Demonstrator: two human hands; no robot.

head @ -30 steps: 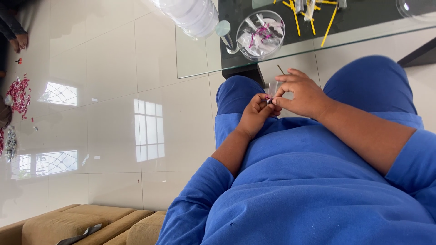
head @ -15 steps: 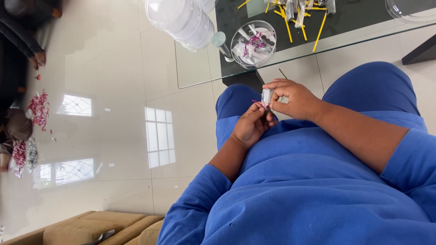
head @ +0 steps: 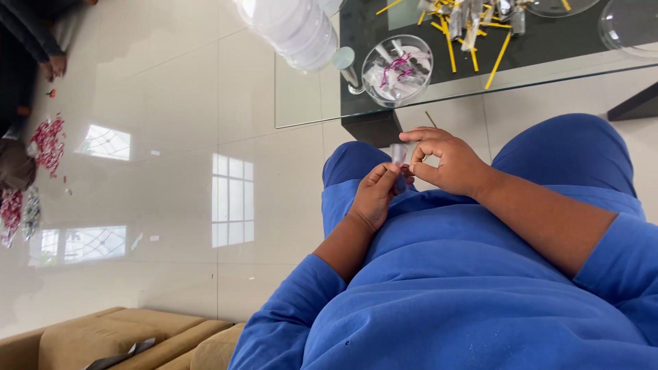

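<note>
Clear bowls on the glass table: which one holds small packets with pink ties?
The bowl nearest the table's front edge, beside the stack of cups. The bowl at the far right looks empty.

Home living room: glossy white tiled floor (head: 171,137) reflecting windows, tan sofa (head: 103,339), glass-topped table (head: 480,62) (craft bits, yellow sticks (head: 449,44) on it), another person sitting on floor.

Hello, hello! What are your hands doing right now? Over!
Left hand and right hand both pinch a small clear packet over the lap. Glass bowl of finished packets on the table ahead. Nothing in the way.
</note>
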